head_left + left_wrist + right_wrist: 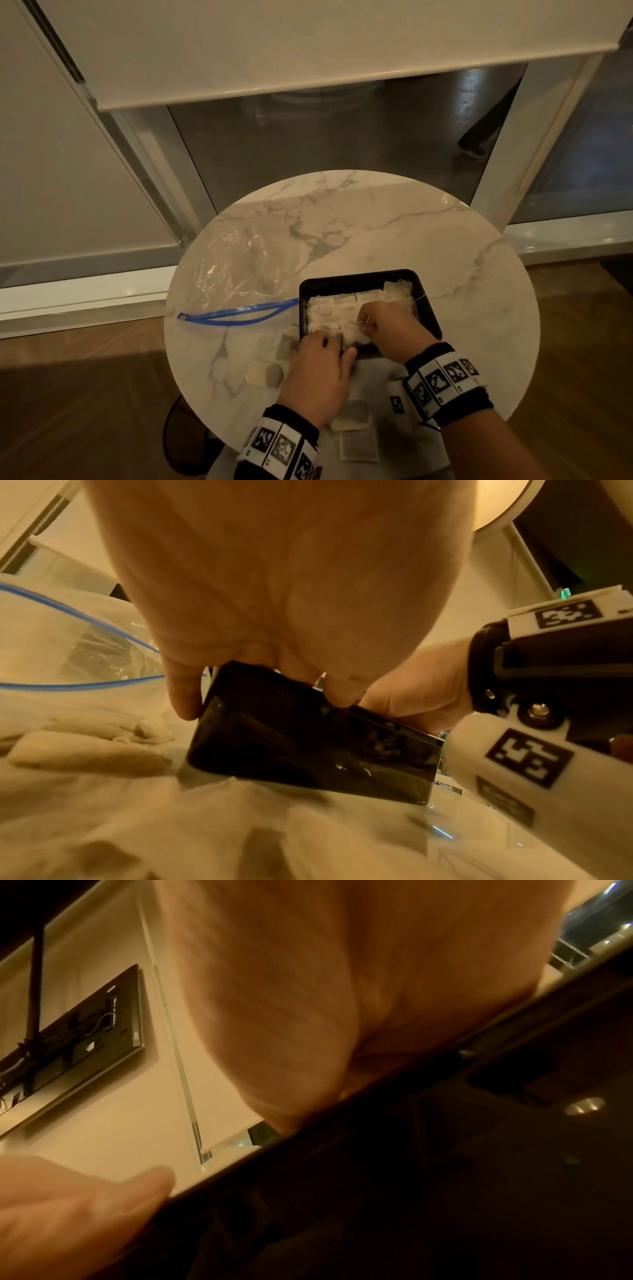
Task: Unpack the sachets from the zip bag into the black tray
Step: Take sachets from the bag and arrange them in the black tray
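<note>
Sachets [329, 310] filling black tray [359, 277]

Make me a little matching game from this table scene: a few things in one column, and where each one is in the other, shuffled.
Things:
1. zip bag
2. black tray
3. left hand
4. loose sachets

Places:
A. gripping the tray's near left corner
B. lying flat on the table, left of the tray
C. scattered on the table's near side, outside the tray
D. on the table, packed with rows of sachets

Pairs: 1-B, 2-D, 3-A, 4-C
</note>
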{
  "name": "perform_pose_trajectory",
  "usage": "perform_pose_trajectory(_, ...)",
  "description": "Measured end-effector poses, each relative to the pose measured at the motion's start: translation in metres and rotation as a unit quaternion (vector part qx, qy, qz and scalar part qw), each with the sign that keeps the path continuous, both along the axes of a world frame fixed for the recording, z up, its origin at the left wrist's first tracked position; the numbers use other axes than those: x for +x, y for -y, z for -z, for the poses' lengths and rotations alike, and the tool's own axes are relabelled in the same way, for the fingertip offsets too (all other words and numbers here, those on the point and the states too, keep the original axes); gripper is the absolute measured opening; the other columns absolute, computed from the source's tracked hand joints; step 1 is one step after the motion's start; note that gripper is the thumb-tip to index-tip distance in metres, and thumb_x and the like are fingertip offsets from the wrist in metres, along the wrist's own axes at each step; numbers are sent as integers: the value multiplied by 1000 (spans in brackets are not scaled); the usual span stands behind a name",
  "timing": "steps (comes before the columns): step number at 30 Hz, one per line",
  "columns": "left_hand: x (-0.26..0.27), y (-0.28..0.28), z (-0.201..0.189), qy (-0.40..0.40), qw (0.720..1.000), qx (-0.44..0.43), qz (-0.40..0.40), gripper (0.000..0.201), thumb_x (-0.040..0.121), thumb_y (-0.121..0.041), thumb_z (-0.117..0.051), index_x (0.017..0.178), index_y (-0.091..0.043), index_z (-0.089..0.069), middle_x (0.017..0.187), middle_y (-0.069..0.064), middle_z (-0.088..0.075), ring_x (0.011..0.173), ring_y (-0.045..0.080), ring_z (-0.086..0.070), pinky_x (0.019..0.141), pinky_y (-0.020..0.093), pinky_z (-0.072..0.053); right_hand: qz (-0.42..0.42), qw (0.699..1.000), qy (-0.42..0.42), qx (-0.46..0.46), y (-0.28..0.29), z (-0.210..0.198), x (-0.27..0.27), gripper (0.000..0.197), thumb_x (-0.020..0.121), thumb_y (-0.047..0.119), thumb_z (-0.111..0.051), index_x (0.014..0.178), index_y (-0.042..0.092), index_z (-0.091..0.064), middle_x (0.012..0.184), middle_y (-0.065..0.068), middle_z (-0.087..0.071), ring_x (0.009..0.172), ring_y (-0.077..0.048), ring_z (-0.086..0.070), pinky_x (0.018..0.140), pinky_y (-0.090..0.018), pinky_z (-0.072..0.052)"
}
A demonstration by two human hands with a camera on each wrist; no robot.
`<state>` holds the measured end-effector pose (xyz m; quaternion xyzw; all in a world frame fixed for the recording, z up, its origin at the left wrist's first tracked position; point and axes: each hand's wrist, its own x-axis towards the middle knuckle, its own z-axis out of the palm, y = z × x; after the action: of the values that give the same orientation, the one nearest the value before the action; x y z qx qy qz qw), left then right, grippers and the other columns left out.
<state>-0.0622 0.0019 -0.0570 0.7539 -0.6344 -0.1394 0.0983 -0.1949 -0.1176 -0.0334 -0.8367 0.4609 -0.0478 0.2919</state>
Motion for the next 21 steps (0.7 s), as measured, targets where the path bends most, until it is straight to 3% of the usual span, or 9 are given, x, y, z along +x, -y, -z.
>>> perform_pose_trajectory(6,0,-2,-1,-33,999,-22,-16,38,104,-50,-30,126,-25,-48,124,-5,-46,115,11,-41,105,30,-39,-10,1000,13,0,-1,1,5,14,92,19,-64,102,21,-74,103,0,-72,90,-10,-61,78,-22,-48)
perform_pose_trajectory(10,-2,-4,-4,-53,998,-16,-11,43,105,-49,-27,146,-37,-32,133,-5,-37,125,13,-35,108,28,-35,7,999,37,10,-2,4,3,21,88,16,-68,107,25,-71,102,2,-66,87,-9,-57,76,-23,-48)
perform_pose_trajectory(14,0,-5,-8,-9,1000,-4,7,41,104,-52,-21,139,-43,-41,128,-6,-40,119,13,-37,104,34,-37,42,995,85,-12,-3,5,-6,25,92,23,-67,116,28,-62,105,7,-56,90,-9,-56,77,-20,-46)
perform_pose_trajectory(17,0,-4,-10,16,1000,8,7,42,104,-54,-19,137,-45,-43,129,-9,-42,119,12,-37,105,37,-36,36,993,111,-29,-10,4,-12,14,95,24,-60,108,29,-65,95,9,-61,84,-8,-59,73,-19,-49)
perform_pose_trajectory(19,-1,-3,-10,22,1000,10,7,39,104,-53,-19,131,-44,-45,127,-9,-44,116,13,-39,103,37,-37,13,995,96,-26,-17,4,-12,11,96,35,-59,98,30,-68,84,10,-65,77,-5,-61,69,-22,-51)
perform_pose_trajectory(21,-2,-3,-10,26,1000,15,4,37,104,-52,-19,125,-43,-47,123,-9,-45,113,14,-40,100,39,-38,-14,997,76,-26,-22,5,-10,32,98,46,-51,77,28,-66,71,7,-64,67,-7,-59,64,-29,-50)
